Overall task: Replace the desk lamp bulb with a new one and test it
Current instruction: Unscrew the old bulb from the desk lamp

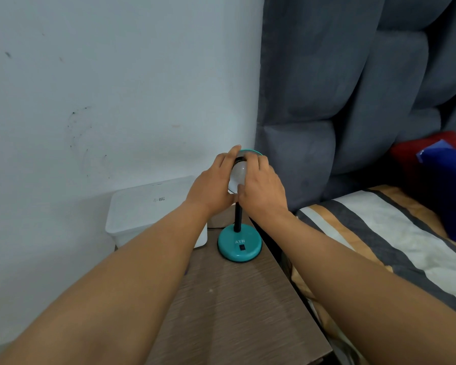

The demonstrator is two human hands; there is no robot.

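Both hands meet at the head of a teal desk lamp point(239, 242) standing on the wooden worktop point(234, 306), near its back right corner. The white bulb point(238, 173) sits between them, its rounded end facing the camera and its far end inside the teal shade point(253, 152). The left hand point(213, 188) wraps the shade's left side, its grip closed around the rim with a finger reaching over the top. The right hand point(263, 189) has its grip closed on the bulb from the right, fingers curled over it and thumb pressed to its lower front. A white lidded bin point(148, 206) stands left of the lamp, against the wall. A bed with a striped sheet point(395, 248) lies beside the worktop.
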